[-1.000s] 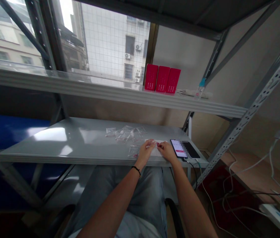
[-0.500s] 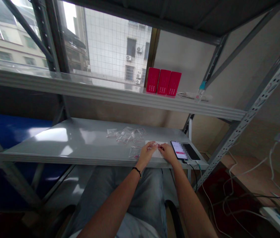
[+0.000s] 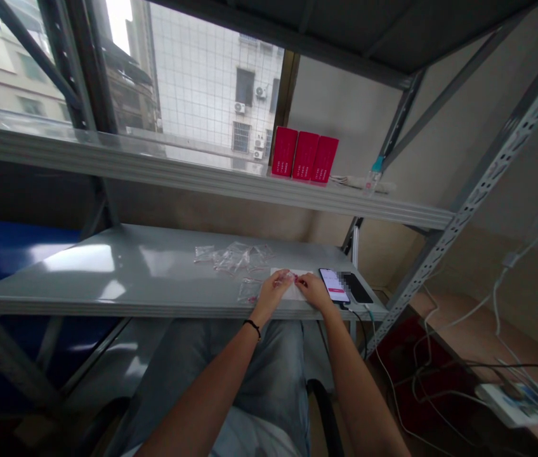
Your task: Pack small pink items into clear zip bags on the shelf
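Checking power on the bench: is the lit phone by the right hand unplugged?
No, a black cable runs from the lit phone down over the shelf edge.

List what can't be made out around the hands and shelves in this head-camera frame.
Head view:
- Small red item: partly hidden by the left hand and right hand, too small to identify.
- Phone: screen text too small to read.
- Red boxes: print too small to read.
- White power strip: blurred, plugs unclear.

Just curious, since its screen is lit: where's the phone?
In the head view, the smartphone lies on the lower grey metal shelf, just right of the right hand, beside a black device.
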Motion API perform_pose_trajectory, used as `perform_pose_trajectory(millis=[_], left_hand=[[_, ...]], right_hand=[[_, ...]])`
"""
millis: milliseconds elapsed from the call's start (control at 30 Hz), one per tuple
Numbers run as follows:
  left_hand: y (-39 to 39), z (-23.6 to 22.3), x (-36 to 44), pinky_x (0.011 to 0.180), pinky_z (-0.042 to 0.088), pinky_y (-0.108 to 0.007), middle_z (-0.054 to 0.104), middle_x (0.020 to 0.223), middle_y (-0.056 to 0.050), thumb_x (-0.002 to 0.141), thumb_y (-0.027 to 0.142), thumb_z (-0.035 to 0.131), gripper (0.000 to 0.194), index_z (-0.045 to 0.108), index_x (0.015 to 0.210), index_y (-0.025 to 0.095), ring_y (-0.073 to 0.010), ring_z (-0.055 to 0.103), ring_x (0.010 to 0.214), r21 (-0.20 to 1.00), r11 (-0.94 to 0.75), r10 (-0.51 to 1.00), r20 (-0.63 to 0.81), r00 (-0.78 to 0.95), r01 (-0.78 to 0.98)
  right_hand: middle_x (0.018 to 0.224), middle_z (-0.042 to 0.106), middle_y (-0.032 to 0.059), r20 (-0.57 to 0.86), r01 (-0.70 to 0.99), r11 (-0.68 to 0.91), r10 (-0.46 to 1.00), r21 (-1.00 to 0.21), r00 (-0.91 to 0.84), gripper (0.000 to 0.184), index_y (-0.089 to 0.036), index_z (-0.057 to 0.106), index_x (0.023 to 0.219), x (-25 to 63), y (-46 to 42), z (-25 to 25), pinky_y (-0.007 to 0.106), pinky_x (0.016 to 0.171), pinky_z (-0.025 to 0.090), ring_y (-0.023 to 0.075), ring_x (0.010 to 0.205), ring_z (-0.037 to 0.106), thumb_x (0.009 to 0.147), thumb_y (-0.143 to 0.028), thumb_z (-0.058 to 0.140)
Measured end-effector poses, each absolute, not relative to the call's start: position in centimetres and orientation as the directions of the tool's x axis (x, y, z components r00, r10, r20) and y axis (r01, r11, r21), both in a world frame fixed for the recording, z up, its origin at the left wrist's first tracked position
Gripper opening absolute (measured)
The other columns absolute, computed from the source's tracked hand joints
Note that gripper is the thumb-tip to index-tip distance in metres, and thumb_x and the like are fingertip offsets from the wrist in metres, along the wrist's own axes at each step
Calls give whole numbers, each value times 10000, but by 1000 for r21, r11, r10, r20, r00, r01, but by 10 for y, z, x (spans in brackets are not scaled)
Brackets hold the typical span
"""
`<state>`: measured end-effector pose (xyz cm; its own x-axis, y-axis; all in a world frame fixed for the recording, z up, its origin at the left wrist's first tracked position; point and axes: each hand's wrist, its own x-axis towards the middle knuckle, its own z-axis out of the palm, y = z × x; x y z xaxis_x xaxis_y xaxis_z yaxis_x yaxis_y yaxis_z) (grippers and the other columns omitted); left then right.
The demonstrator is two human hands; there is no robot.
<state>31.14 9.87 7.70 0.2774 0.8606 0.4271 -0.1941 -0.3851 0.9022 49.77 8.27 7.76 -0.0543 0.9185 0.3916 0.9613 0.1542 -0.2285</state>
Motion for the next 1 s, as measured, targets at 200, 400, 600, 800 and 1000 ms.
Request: perform_pose_trajectory(millis=[200, 400, 600, 800, 1000], left_hand=[[101, 75, 312, 921, 505, -369, 761, 1057, -79, 816, 518, 677, 415, 730, 1069, 193, -253, 672, 1013, 905, -381, 864, 421, 276, -188], [102, 74, 312, 938, 499, -373, 760, 1066, -80, 805, 494, 700, 397, 730, 1068, 198, -254, 673, 1028, 909, -359, 870, 408, 277, -210], [94, 82, 310, 894, 509, -356, 760, 1037, -66, 819, 505, 695, 373, 742, 1029, 200, -242, 674, 979, 907, -317, 866, 396, 306, -277], [91, 86, 305, 879, 502, -335, 759, 1011, -61, 776, 457, 760, 341, 762, 995, 195, -233, 667, 952, 881, -241, 859, 389, 332, -408], [83, 94, 299, 778, 521, -320, 737, 1016, -106, 816, 505, 710, 378, 760, 998, 178, -224, 665, 913, 822, -112, 870, 353, 345, -558]], right_hand=[[990, 738, 87, 391, 962, 165, 918, -219, -69, 168, -183, 754, 968, 493, 82, 79, 247, 872, 431, 193, 959, 656, 944, -227, 594], [967, 736, 91, 402, 952, 176, 914, -251, -63, 150, -187, 757, 924, 488, 82, 79, 261, 869, 436, 205, 956, 657, 928, -216, 610], [963, 740, 95, 489, 904, 204, 872, -376, 7, 249, -175, 749, 984, 495, 72, 109, 292, 829, 484, 208, 899, 669, 970, -269, 518], [964, 728, 57, 537, 801, 449, 821, -396, -195, 300, -206, 751, 986, 471, 61, 163, 274, 847, 485, 184, 916, 659, 1000, -357, 492], [1141, 641, 81, 545, 678, 566, 790, -470, -281, 258, -211, 740, 1051, 450, 40, 182, 328, 986, 442, 202, 1114, 595, 956, -177, 503]])
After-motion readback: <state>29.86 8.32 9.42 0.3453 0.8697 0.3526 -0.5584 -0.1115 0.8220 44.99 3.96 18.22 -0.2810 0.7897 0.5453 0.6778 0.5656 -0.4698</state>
